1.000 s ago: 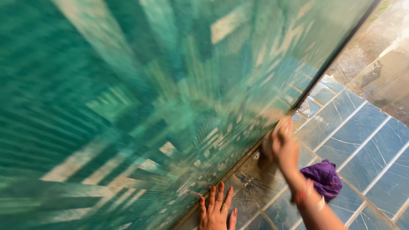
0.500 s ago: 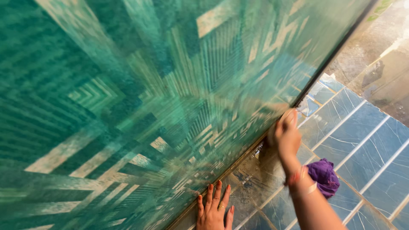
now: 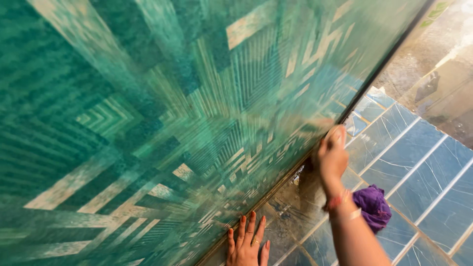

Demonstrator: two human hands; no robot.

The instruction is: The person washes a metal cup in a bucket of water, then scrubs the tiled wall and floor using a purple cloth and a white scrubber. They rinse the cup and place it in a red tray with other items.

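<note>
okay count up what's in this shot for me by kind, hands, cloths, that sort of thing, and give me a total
Hands: 2, the left hand flat at the foot of the wall, the right hand raised at the wall's lower edge
Purple cloths: 1, the purple cloth crumpled on the blue floor tiles
Green patterned wall panels: 1, the green patterned wall
Total: 4
</note>
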